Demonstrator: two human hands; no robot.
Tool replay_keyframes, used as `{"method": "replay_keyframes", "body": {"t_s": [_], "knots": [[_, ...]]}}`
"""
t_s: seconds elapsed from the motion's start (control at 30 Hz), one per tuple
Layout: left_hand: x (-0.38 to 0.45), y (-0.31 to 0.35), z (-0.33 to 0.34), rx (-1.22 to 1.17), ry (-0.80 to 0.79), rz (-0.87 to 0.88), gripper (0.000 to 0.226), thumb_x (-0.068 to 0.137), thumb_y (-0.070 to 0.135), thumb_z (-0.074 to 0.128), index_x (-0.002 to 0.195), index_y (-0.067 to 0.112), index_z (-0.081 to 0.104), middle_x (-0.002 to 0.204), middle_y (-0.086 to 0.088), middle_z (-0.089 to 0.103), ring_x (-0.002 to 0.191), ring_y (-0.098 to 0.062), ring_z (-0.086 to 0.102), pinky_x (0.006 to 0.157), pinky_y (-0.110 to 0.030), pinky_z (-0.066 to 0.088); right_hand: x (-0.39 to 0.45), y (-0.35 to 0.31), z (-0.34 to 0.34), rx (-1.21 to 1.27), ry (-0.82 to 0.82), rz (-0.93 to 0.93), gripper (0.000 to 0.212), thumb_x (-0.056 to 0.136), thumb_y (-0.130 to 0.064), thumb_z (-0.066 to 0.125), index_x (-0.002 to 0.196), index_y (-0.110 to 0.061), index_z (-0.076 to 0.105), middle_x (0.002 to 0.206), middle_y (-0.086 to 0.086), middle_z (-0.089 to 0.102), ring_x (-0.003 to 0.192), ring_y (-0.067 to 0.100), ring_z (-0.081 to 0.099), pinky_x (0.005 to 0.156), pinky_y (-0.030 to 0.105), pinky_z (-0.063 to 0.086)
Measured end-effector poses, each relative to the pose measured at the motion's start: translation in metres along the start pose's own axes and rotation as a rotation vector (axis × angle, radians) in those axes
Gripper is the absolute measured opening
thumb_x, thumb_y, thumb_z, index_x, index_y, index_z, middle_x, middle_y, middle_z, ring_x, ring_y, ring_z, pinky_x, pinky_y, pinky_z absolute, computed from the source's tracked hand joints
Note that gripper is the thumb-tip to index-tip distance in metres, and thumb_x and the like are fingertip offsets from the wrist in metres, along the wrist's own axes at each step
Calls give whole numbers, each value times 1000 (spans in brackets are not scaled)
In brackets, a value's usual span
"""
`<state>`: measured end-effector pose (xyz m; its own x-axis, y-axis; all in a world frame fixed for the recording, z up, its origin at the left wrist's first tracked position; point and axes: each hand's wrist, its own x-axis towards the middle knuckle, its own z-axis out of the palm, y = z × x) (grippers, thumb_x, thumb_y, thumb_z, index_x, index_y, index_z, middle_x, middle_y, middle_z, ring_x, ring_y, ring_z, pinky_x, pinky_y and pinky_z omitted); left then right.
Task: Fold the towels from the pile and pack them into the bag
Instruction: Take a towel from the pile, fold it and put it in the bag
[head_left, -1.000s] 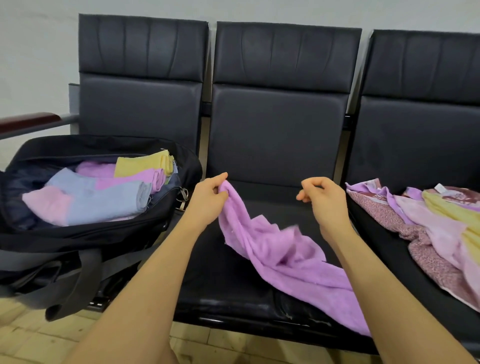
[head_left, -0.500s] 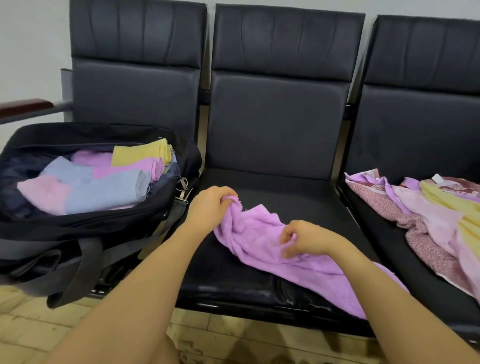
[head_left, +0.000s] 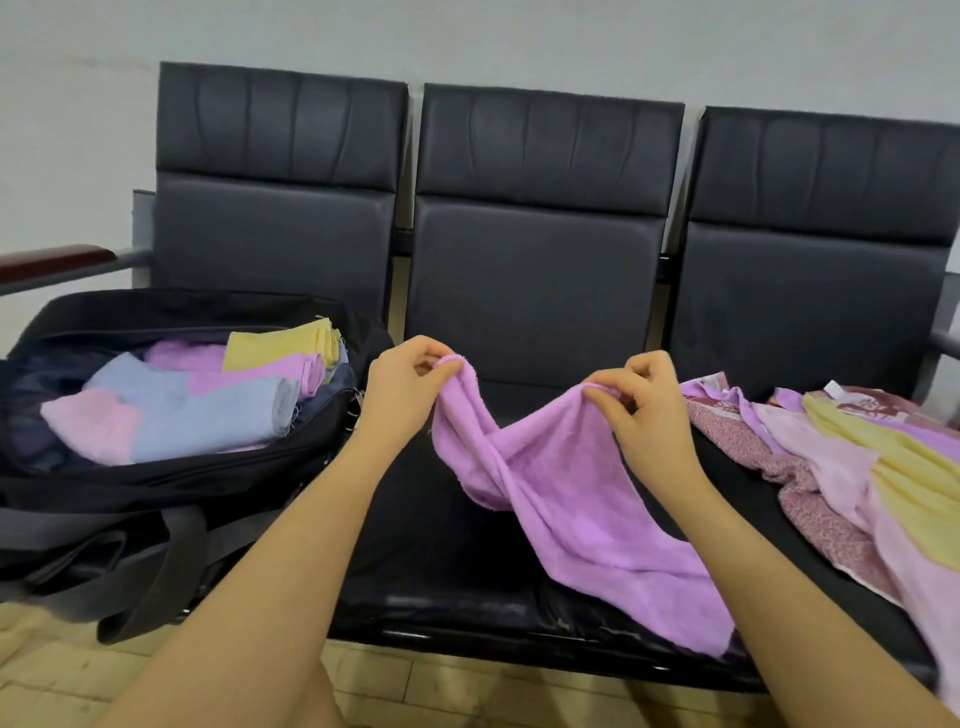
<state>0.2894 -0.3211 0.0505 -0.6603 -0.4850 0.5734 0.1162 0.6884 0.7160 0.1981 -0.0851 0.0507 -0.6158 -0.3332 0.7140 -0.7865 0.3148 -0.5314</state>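
A purple towel (head_left: 566, 493) hangs twisted over the middle black seat (head_left: 431, 561), its lower end draped toward the seat's front edge. My left hand (head_left: 402, 387) pinches one upper corner of it. My right hand (head_left: 644, 415) pinches the top edge further right, both hands lifted above the seat. An open black bag (head_left: 171, 478) sits on the left seat and holds several folded towels (head_left: 208, 400) in blue, pink, purple and yellow. The pile of unfolded towels (head_left: 857, 467) lies on the right seat.
Three black padded chairs stand in a row against a pale wall. A wooden armrest (head_left: 52, 260) juts out at far left. The bag's straps (head_left: 156, 571) hang over the seat front toward the tiled floor (head_left: 467, 691).
My right hand dropped onto the towel, took hold of its edge and rose with it. The left hand lifted too, so the towel now hangs between both hands.
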Motion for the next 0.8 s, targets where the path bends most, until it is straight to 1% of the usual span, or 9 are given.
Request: {"method": "replay_keyframes", "body": {"t_s": [0.17,0.27,0.33,0.4,0.47,0.53,0.57,0.7,0.8], "knots": [[12,21,-5,34,66,58,11,93,19,58,98,16,67,90,5,62,78,-2,54,71,-8,40,26,-22,-21,-137,55,-31,14,94,-22,58,98,-19,71,86,-4,47,71,7,49,71,29,43],[28,45,-12,3,131,70,16,93,19,58,102,15,71,95,5,63,88,-7,56,70,-5,36,45,-43,-39,-221,-14,-53,17,97,-27,53,102,-25,69,89,-7,59,81,12,54,76,29,39],[41,62,-17,-2,148,91,17,94,20,58,103,16,71,97,3,66,91,-9,58,73,-5,37,57,-54,-49,-151,16,-4,16,97,-29,53,99,-28,68,87,-14,63,83,11,57,77,29,42],[54,76,-23,9,163,119,17,94,23,57,103,18,71,99,1,69,93,-13,61,79,-16,44,69,-60,-57,-20,101,46,13,95,-28,56,94,-29,69,83,-16,65,82,11,60,76,27,46],[64,90,-30,-2,177,125,17,94,24,57,103,19,71,98,2,70,93,-15,63,84,-27,49,81,-66,-66,76,182,74,12,93,-23,58,91,-26,69,84,-10,68,81,8,61,74,17,46],[75,101,-37,-7,186,109,16,94,25,57,101,21,71,96,3,70,92,-14,62,84,-31,50,92,-73,-76,153,256,104,11,92,-18,59,94,-22,69,84,-8,68,79,1,60,68,4,42],[80,105,-41,-8,195,97,16,93,25,57,100,22,72,96,4,69,92,-13,62,83,-30,50,97,-76,-80,186,298,126,11,91,-17,60,98,-20,69,84,-8,66,77,0,60,67,2,42],[100,124,-53,-84,272,29,15,89,25,63,101,22,72,95,5,68,90,-11,61,78,-23,46,115,-84,-90,315,455,240,9,91,-16,61,97,-19,65,82,-8,63,79,6,60,76,19,49],[108,135,-57,-148,300,-28,13,89,21,64,100,18,71,95,7,64,90,-9,59,78,-21,44,123,-88,-93,402,501,288,11,91,-13,59,94,-20,67,87,-8,65,86,9,63,81,24,51]]}}
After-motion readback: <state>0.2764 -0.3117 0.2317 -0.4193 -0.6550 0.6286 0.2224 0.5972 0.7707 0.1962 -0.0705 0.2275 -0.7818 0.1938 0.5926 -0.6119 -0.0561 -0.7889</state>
